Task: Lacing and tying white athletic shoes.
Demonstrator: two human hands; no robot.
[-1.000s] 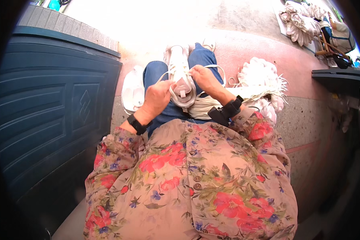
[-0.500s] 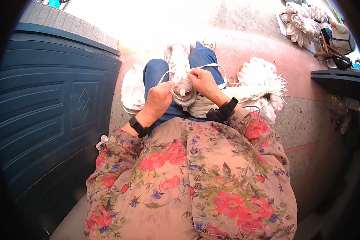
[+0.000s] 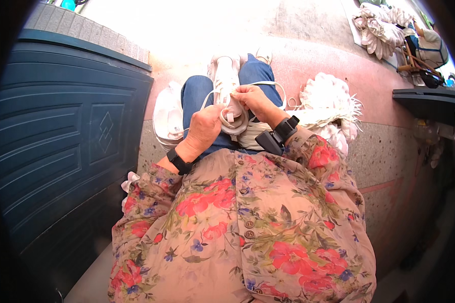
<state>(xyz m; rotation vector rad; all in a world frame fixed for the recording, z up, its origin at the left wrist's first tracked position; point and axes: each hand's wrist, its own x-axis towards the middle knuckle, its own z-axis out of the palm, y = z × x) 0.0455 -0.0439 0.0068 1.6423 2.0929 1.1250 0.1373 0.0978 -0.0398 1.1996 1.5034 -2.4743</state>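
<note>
A white sneaker (image 3: pixel 226 73) rests between my knees, its toe pointing away and its heel toward me. White shoelace (image 3: pixel 285 96) loops out on both sides of it. My left hand (image 3: pixel 205 126) is closed at the near left of the shoe's opening, pinching the lace; its fingertips are partly hidden. Over the shoe's tongue, my right hand (image 3: pixel 257 102) pinches the lace between thumb and forefinger. Both hands touch or nearly touch the shoe's upper.
White shoes (image 3: pixel 168 113) stand left of my legs, beside a dark blue panelled door (image 3: pixel 71 116). A pile of white shoes (image 3: pixel 326 93) and a bundle of white laces (image 3: pixel 308 117) lie at my right. More shoes (image 3: pixel 379 33) are heaped far right, above a dark ledge (image 3: pixel 424 98).
My right hand has shifted slightly left and up along the shoe. My left hand has moved a little right, closer to the shoe's opening. The left lace loop has changed shape.
</note>
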